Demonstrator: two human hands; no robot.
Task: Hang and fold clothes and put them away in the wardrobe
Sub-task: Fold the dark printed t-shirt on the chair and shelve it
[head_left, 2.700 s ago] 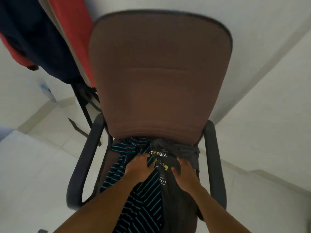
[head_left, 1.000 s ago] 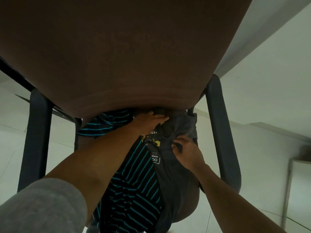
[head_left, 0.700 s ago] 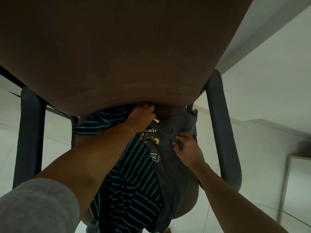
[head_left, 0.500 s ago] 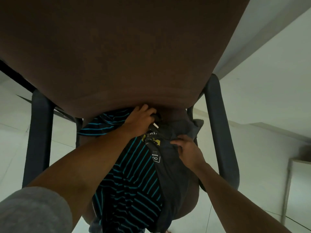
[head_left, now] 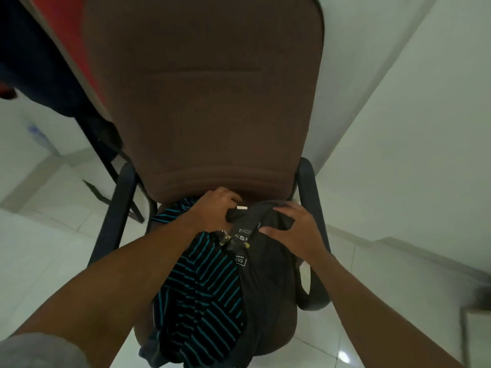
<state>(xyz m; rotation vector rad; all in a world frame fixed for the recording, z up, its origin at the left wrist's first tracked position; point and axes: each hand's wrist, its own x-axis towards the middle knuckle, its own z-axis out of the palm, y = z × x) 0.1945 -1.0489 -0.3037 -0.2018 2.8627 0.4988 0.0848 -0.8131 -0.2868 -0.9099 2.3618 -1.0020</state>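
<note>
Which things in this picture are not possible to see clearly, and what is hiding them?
Head view:
- The print on the dark grey T-shirt: folds leave only a few letters readable.
- The striped shirt: partly under the left forearm and the T-shirt.
- The fingertips of the left hand: buried in the cloth.
- The red and dark blue cloth, top left: cut off by the edge, kind unclear.
- The wardrobe: not in view.

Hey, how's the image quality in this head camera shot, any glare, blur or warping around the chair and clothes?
Head view: dim, so the brown chair back and dark grey T-shirt lose detail; a small glare spot on the floor tiles; wide-angle warping slants the walls; the right edge is smeared.
</note>
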